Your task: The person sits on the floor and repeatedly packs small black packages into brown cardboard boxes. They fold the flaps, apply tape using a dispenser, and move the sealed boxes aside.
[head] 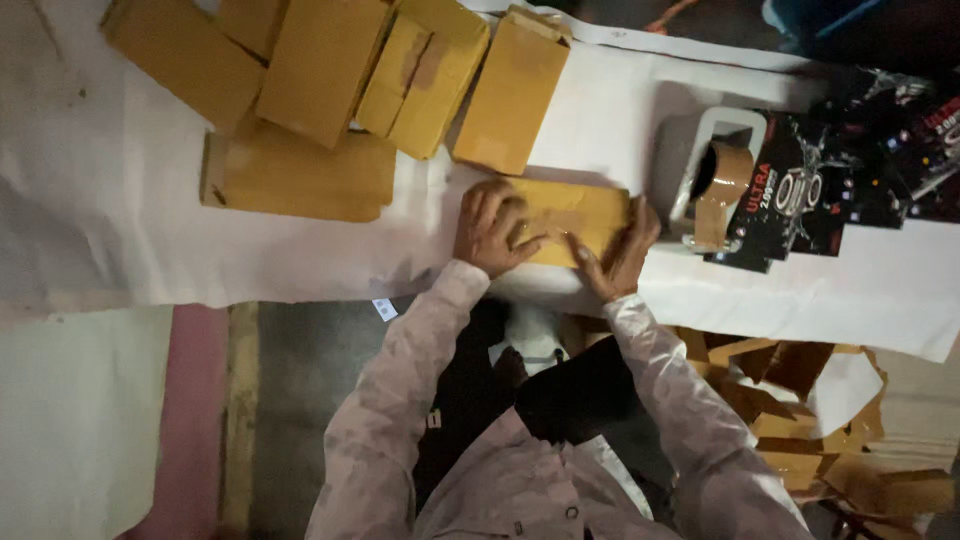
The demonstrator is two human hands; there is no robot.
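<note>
Brown-paper parcel [565,215] lies flat on the white-covered table [300,250], just in front of the person, with both hands pressed on it. The left hand [492,228] rests palm down over the parcel's left end, fingers spread and loosely curved, pinning it rather than gripping it. The right hand [622,250] lies over the right end, fingers extended flat along the paper and the thumb reaching toward the middle, as if smoothing a fold or a strip of tape; neither hand is closed around anything. Judging from this, the step in hand is the pressing down of the wrapping on this one parcel, and the next move would call for keeping the flap held while one hand is freed. Pale sleeves [420,370] lead back from the hands to the person's body at the bottom of the view, and crumpled brown paper scraps [800,400] sit low on the right, beside the table's edge. Just beyond the right hand stands a tape dispenser [715,180] loaded with brown tape, next to a dark printed box [800,190]. Farther off, a heap of wrapped brown parcels [330,90] lies overlapping on the table.
</note>
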